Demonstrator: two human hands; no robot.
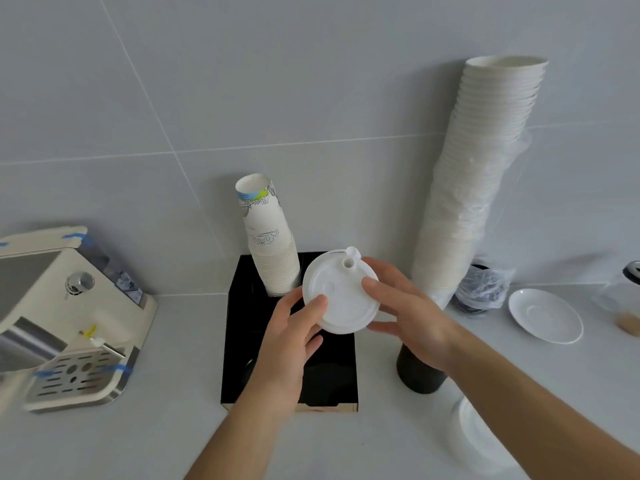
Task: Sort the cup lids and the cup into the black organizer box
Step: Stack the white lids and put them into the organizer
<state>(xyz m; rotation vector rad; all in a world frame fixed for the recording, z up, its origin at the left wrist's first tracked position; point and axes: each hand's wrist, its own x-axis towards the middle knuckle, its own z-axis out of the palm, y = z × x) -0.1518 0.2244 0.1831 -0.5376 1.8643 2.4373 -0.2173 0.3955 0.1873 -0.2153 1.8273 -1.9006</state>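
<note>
Hands (294,337) around unmarked white lid (341,296)

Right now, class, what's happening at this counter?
A person holds a white cup lid in both hands, left hand and right hand, above the black organizer box. A stack of printed paper cups already stands in the box's back compartment. More lids wait at the right.
</note>
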